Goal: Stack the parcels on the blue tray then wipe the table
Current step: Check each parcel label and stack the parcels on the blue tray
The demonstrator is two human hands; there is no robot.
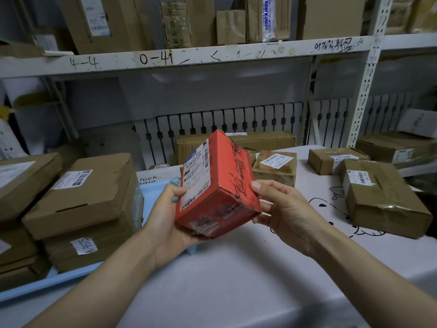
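- Where the blue tray lies at the left edge of the surface, brown parcels sit stacked on it.
- Left hand: grip curled under and around the red parcel, thumb on its label.
- Red parcel: held tilted above the surface, between both hands.
- Right hand: grip pinches the parcel's right side.
- Further brown parcels lie on the surface at right.

White slotted-steel shelving with marker scrawls, a grey wall behind, dim indoor light.
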